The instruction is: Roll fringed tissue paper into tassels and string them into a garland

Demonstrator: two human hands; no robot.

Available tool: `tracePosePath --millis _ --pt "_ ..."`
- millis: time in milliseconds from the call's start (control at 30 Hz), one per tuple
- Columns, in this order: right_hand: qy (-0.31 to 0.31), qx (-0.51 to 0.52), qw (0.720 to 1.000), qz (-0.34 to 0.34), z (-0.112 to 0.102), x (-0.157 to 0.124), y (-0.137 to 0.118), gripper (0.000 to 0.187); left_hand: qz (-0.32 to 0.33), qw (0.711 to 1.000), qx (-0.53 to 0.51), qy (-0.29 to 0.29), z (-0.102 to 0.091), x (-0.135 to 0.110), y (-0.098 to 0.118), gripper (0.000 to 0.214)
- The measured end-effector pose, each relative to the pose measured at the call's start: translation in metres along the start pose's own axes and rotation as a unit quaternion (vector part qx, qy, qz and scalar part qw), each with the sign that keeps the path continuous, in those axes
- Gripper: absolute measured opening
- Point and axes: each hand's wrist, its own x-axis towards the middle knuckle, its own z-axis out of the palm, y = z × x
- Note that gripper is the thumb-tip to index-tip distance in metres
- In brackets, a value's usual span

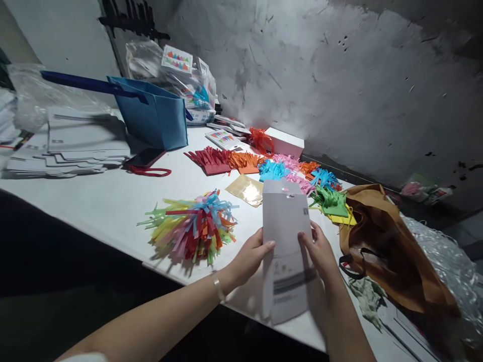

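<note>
Both of my hands hold a flat white packaging card (286,236) with a hang hole at its top, upright above the white table (113,201). My left hand (249,259) grips its left edge, thumb on the front. My right hand (319,251) grips the right edge, fingers closed on it. A bundle of multicoloured fringed paper strips (192,226) lies on the table just left of my left hand. A small clear gold-tinted bag (246,189) lies behind the card.
Fringed paper pieces in red (209,160), orange, blue, pink and green (332,201) lie in a row at the back. A blue bag (153,113), stacked white cards (71,146), a phone (145,157), a white box (285,142) and a brown bag (381,241) surround them.
</note>
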Motion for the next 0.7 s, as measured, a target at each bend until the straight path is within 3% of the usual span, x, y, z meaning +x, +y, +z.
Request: tracePosePath --millis 33,100,167,233,267,333,400,467,567,700 --pt "-0.013 0.026 0.999 -0.014 0.000 -0.020 -0.006 0.060 0.020 0.999 0.023 -0.021 -0.008 -0.013 0.011 0.041" --pt "-0.020 0.143 0.989 -0.034 0.006 -0.064 -0.015 0.051 0.072 0.995 0.071 0.020 -0.024 -0.038 0.029 0.049" --pt "0.040 0.199 0.979 -0.038 0.016 -0.100 -0.020 0.044 0.094 0.988 0.113 0.048 -0.037 -0.057 0.037 0.053" --pt "0.155 0.128 0.974 -0.102 0.021 -0.120 -0.026 0.054 0.098 0.982 0.156 0.037 -0.047 -0.070 0.034 0.049" --pt "0.216 0.063 0.962 -0.154 0.020 -0.123 -0.031 0.063 0.103 0.977 0.187 0.021 -0.050 -0.074 0.030 0.045" --pt "0.273 -0.065 0.919 -0.279 0.014 -0.119 -0.044 0.078 0.128 0.955 0.265 -0.025 -0.054 -0.082 0.019 0.041" --pt "0.200 -0.143 0.893 -0.377 0.006 -0.108 -0.058 0.073 0.154 0.926 0.336 -0.084 -0.056 -0.087 0.008 0.043" --pt "0.113 -0.173 0.889 -0.410 0.002 -0.099 -0.069 0.060 0.166 0.911 0.364 -0.100 -0.056 -0.091 0.001 0.045" --pt "0.073 -0.165 0.902 -0.391 0.003 -0.093 -0.072 0.049 0.163 0.911 0.374 -0.064 -0.056 -0.094 -0.003 0.045" --pt "0.050 -0.099 0.946 -0.305 -0.001 -0.095 -0.064 0.040 0.178 0.887 0.413 -0.106 -0.057 -0.099 -0.004 0.053"
